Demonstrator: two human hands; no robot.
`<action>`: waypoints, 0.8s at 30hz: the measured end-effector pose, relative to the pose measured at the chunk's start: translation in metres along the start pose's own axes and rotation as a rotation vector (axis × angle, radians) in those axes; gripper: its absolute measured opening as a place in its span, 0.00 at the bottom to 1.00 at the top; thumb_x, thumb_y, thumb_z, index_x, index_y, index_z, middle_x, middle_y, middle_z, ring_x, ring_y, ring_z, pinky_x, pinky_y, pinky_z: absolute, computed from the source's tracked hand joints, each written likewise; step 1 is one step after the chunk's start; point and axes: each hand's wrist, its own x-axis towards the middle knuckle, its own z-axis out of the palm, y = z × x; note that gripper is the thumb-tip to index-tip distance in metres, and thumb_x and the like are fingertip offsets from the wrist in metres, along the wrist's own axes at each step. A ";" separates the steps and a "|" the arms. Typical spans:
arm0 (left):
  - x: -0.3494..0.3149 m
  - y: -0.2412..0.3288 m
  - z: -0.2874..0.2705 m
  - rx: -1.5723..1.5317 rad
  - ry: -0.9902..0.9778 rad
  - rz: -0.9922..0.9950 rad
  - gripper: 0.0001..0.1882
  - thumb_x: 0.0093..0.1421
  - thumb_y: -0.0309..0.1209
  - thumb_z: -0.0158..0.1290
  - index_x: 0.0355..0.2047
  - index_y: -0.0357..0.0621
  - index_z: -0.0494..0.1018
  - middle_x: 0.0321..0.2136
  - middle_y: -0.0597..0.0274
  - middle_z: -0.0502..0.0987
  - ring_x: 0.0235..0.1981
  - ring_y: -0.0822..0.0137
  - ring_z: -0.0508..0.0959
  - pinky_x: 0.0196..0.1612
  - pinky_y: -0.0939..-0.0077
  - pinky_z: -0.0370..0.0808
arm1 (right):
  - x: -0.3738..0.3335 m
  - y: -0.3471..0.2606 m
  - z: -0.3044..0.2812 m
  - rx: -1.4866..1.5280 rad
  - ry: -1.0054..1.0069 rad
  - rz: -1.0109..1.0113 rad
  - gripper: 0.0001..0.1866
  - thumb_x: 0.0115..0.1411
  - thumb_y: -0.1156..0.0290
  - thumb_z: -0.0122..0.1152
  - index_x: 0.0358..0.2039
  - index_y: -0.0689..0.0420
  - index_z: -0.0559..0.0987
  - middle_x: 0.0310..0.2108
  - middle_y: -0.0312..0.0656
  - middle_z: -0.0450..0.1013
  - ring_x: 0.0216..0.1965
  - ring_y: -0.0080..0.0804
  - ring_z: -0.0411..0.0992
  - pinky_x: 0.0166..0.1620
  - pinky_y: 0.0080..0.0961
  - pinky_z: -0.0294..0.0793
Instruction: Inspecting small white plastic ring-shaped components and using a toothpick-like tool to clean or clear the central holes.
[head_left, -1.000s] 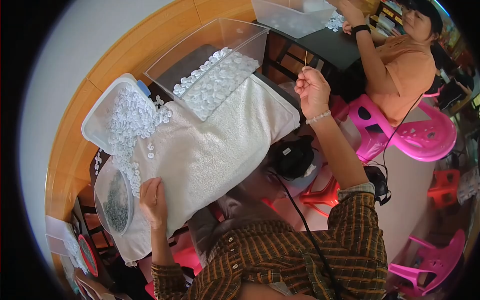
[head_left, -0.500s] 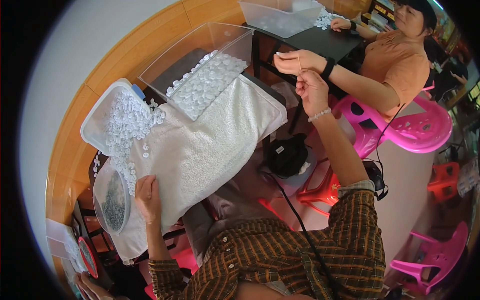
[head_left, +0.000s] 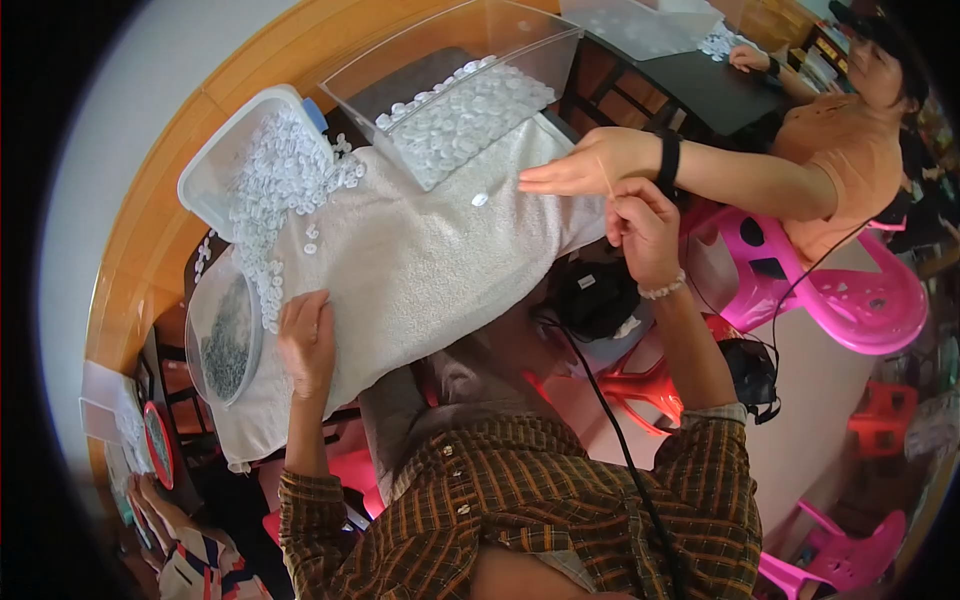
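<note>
white towel (brown plaid sleeves)

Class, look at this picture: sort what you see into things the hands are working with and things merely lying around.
In use: left hand flat on the white towel; right hand pinching a thin stick; clear buttons; clear box.

Lying about: pink chair; black cable; round dish.
</note>
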 end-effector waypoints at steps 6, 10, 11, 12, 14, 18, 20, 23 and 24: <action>0.046 0.067 0.033 -0.234 -0.116 0.207 0.11 0.50 0.18 0.52 0.36 0.39 0.74 0.32 0.52 0.74 0.31 0.53 0.75 0.33 0.69 0.73 | -0.015 0.014 0.002 -0.090 -0.162 0.055 0.03 0.52 0.80 0.47 0.26 0.62 0.71 0.18 0.36 0.66 0.17 0.19 0.62 0.21 0.14 0.61; 0.070 0.069 0.082 -0.195 -0.110 0.184 0.12 0.51 0.23 0.52 0.38 0.43 0.73 0.31 0.58 0.72 0.30 0.55 0.75 0.31 0.65 0.73 | -0.020 0.019 0.016 -0.228 -0.228 0.072 0.04 0.51 0.82 0.48 0.26 0.63 0.72 0.20 0.35 0.67 0.19 0.17 0.64 0.23 0.12 0.62; 0.072 0.069 0.087 -0.189 -0.112 0.177 0.12 0.51 0.23 0.52 0.38 0.43 0.73 0.31 0.58 0.72 0.30 0.55 0.75 0.31 0.65 0.73 | -0.018 0.019 0.018 -0.379 -0.304 -0.083 0.04 0.51 0.83 0.49 0.27 0.63 0.73 0.20 0.34 0.68 0.20 0.17 0.64 0.24 0.12 0.62; 0.073 0.068 0.091 -0.168 -0.142 0.163 0.11 0.51 0.24 0.53 0.37 0.45 0.73 0.31 0.60 0.72 0.30 0.55 0.75 0.31 0.64 0.73 | -0.016 0.018 0.022 -0.526 -0.378 -0.242 0.05 0.50 0.84 0.49 0.27 0.63 0.73 0.21 0.33 0.68 0.21 0.16 0.65 0.25 0.12 0.63; 0.075 0.067 0.095 -0.144 -0.177 0.141 0.11 0.51 0.26 0.53 0.37 0.46 0.73 0.30 0.61 0.71 0.29 0.55 0.75 0.30 0.64 0.73 | -0.008 0.014 0.036 -0.603 -0.409 -0.331 0.06 0.50 0.85 0.50 0.28 0.62 0.74 0.21 0.34 0.68 0.21 0.16 0.64 0.25 0.12 0.63; 0.077 0.055 0.097 -0.132 -0.198 0.151 0.09 0.52 0.27 0.53 0.36 0.47 0.73 0.30 0.62 0.71 0.27 0.58 0.75 0.29 0.67 0.73 | 0.013 0.018 0.065 -0.885 -0.494 -0.557 0.08 0.49 0.82 0.52 0.31 0.60 0.75 0.21 0.38 0.68 0.20 0.27 0.67 0.25 0.19 0.66; 0.078 0.051 0.091 -0.148 -0.170 0.167 0.08 0.54 0.27 0.53 0.36 0.46 0.73 0.29 0.64 0.72 0.25 0.62 0.76 0.27 0.70 0.73 | 0.022 0.021 0.073 -1.006 -0.511 -0.639 0.08 0.48 0.81 0.54 0.31 0.59 0.75 0.21 0.40 0.68 0.20 0.32 0.68 0.25 0.23 0.68; 0.072 0.043 0.058 -0.931 -0.400 -0.519 0.07 0.58 0.27 0.50 0.37 0.41 0.74 0.27 0.65 0.74 0.22 0.73 0.73 0.24 0.81 0.68 | 0.030 0.026 0.085 -1.297 -0.706 -0.717 0.09 0.46 0.78 0.55 0.32 0.59 0.74 0.20 0.41 0.67 0.22 0.39 0.68 0.26 0.31 0.69; 0.070 0.039 0.045 -1.205 -0.411 -0.689 0.08 0.60 0.28 0.49 0.37 0.40 0.74 0.26 0.66 0.74 0.21 0.76 0.70 0.23 0.84 0.65 | 0.031 0.028 0.089 -1.366 -0.657 -0.712 0.08 0.46 0.77 0.55 0.30 0.58 0.75 0.20 0.42 0.66 0.21 0.40 0.68 0.26 0.33 0.69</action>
